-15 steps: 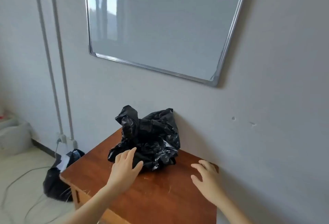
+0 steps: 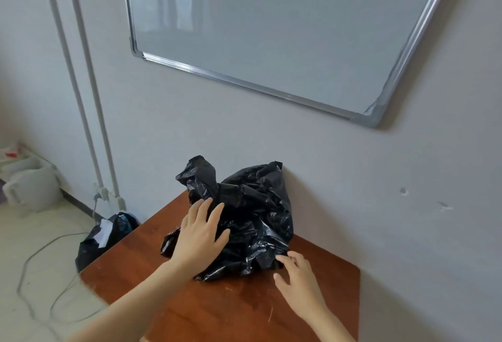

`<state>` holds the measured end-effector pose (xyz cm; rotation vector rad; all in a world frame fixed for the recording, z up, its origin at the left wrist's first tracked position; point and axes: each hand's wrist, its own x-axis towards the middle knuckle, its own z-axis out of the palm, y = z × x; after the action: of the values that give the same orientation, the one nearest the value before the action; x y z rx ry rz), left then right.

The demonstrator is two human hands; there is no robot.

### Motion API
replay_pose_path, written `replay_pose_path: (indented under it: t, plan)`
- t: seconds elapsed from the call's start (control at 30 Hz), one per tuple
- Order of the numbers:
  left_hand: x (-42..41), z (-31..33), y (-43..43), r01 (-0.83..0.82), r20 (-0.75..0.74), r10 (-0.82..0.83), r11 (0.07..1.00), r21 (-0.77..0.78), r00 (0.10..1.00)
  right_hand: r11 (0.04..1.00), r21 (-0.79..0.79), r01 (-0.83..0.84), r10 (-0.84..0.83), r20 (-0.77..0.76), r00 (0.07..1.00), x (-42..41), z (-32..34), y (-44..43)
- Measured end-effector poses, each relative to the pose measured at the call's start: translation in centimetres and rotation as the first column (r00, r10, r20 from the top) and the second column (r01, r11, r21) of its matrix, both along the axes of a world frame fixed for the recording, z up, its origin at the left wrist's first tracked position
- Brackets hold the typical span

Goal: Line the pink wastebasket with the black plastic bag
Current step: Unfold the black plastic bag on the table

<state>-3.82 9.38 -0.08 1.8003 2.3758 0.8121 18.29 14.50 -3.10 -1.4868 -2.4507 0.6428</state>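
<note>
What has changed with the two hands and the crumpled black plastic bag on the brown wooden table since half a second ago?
The left hand moved forward from the bag's near edge and now lies flat on the crumpled black plastic bag, fingers spread. The right hand slid from the bare brown wooden table up to the bag's near right edge, fingertips touching it. Neither hand has closed on it. The bag stays against the wall.

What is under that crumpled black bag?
The black bag lies on a brown wooden table, against the wall. Whether anything sits beneath or inside it is hidden by the plastic.
</note>
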Motion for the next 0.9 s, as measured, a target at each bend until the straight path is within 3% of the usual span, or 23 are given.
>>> replay_pose_path:
  t: [0.13, 0.27, 0.43, 0.63, 0.73, 0.9]
  plan:
    - [-0.7, 2.8, 5.5, 0.152, -0.247, -0.128, 0.985, 0.078, 0.961, 0.992, 0.124, -0.004, 0.001, 0.029, 1.0, -1.7, 1.4, 2.0]
    - [-2.6, 3.3, 9.5, 0.108, -0.39, -0.124, 0.992, -0.065, 0.913, 0.965, 0.26, -0.042, 0.03, 0.048, 0.998, -4.4, 3.0, 3.9]
    - [-4.6, -1.2, 9.9, -0.015, -0.325, -0.089, 0.953, -0.303, 0.941, 0.881, 0.383, -0.278, 0.141, 0.347, 0.927, -9.4, 4.4, 7.3]
    - [-5.5, -6.7, 8.7, 0.038, -0.25, -0.143, 0.923, -0.383, 0.958, 0.73, 0.306, -0.612, 0.278, 0.685, 0.674, -15.4, 4.5, 11.6]
    - [-5.8, -7.9, 8.6, 0.04, -0.199, -0.129, 0.916, -0.399, 0.972, 0.789, 0.203, -0.58, 0.248, 0.758, 0.603, -15.2, 3.3, 13.1]
    - [-6.2, -10.0, 8.4, 0.053, -0.091, -0.106, 0.888, -0.456, 0.99, 0.91, 0.083, -0.407, 0.215, 0.744, 0.632, -11.7, 0.7, 13.7]
